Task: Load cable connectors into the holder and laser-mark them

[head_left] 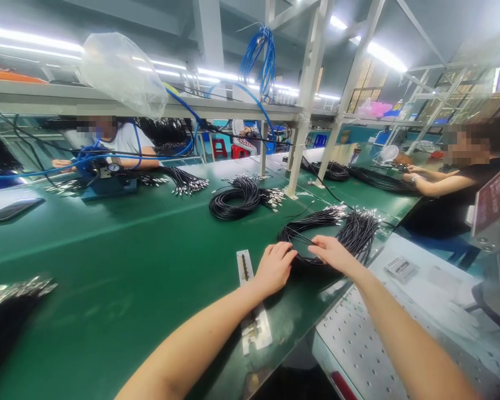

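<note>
A large coil of black cables (pixel 352 236) with silvery connector ends lies on the green bench ahead of me. At its near left edge, my left hand (pixel 275 265) has its fingers curled round the cables. My right hand (pixel 332 253) pinches strands of the same coil, just inside its loop. The fingertips of both hands are partly hidden by the cables. Beneath my left forearm sits a narrow metal fixture (pixel 245 269) with a dark slot along it.
A second cable coil (pixel 233 200) lies farther back, near white rack posts (pixel 296 161). A perforated metal plate (pixel 350 339) and a machine head (pixel 498 216) stand at right. One co-worker (pixel 445 180) sits at right, another behind a blue press (pixel 104 178). More cables (pixel 12 311) lie at left.
</note>
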A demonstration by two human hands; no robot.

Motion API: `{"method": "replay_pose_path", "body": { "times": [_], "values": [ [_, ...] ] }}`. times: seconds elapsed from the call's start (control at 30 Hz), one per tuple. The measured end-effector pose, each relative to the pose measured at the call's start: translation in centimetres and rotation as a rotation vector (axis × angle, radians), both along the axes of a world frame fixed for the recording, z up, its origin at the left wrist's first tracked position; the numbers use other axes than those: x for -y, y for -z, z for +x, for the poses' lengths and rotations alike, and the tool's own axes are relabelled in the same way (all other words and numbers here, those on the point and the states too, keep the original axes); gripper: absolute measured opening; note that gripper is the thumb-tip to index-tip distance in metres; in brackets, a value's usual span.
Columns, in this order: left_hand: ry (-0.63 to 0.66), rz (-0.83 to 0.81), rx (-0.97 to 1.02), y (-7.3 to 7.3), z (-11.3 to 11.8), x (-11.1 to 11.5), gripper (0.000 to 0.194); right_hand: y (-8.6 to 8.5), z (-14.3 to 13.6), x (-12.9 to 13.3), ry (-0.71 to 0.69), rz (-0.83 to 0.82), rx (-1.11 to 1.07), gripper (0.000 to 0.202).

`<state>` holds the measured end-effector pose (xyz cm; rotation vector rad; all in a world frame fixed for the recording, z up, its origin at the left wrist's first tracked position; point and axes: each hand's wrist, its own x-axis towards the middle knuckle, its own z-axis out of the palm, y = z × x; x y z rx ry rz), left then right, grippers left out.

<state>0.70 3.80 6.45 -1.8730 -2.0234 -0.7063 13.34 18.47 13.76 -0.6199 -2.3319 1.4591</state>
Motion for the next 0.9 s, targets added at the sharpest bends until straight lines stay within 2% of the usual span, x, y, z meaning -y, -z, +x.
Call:
{"method": "replay_pose_path", "body": {
  "times": [0.1, 0.17, 0.23, 0.33, 0.4, 0.43, 0.5, 0.57, 0.63, 0.7, 0.77, 0.8, 0.9],
  "values": [
    [0.028, -0.025, -0.062, -0.3, -0.1, 0.0, 0.046, -0.2, -0.3, 0.8, 0.048, 0.014, -0.065, 0.029],
    [0.061, -0.045, -0.104, -0.5, -0.2, -0.3, 0.045, -1.1, -0.1, 0.7, 0.11, 0.023, -0.151, 0.03],
    [0.089, -0.077, -0.088, -0.8, -0.3, -0.7, 0.045, -3.3, 0.4, -0.4, 0.235, 0.043, -0.297, 0.031],
    [0.103, -0.128, 0.036, -1.2, -0.5, -1.5, 0.047, -7.6, 1.6, -3.2, 0.477, 0.086, -0.576, 0.04],
    [0.148, -0.142, 0.23, -1.4, -0.8, -1.8, 0.048, -9.5, 1.8, -4.5, 0.567, 0.108, -0.696, 0.039],
    [0.187, -0.143, 0.39, -1.6, -1.0, -2.0, 0.048, -9.8, 1.7, -4.6, 0.577, 0.113, -0.718, 0.035],
    [0.254, -0.129, 0.734, -2.2, -1.6, -2.1, 0.044, -9.0, 1.1, -3.5, 0.53, 0.117, -0.677, 0.024],
    [0.268, -0.106, 0.96, -3.3, -2.6, -2.1, 0.042, -6.9, 0.5, -1.1, 0.392, 0.202, -0.497, 0.022],
    [0.275, -0.135, 1.123, -4.7, -3.6, -2.1, 0.058, -4.7, 0.3, 1.7, 0.185, 0.448, -0.193, 0.023],
    [0.292, -0.247, 1.465, -6.2, -4.3, -2.2, 0.074, -3.1, 0.7, 4.2, 0.0, 0.694, 0.063, 0.027],
    [0.248, -0.392, 1.823, -7.4, -4.3, -2.7, 0.076, -2.3, 1.5, 6.0, -0.135, 0.89, 0.242, 0.026],
    [0.206, -0.443, 1.94, -7.8, -4.1, -3.0, 0.073, -2.2, 2.1, 6.6, -0.183, 0.975, 0.313, 0.024],
    [0.117, -0.447, 2.074, -8.4, -2.7, -4.6, 0.06, -2.6, 3.7, 7.5, -0.21, 1.132, 0.439, 0.024]
  ]
}}
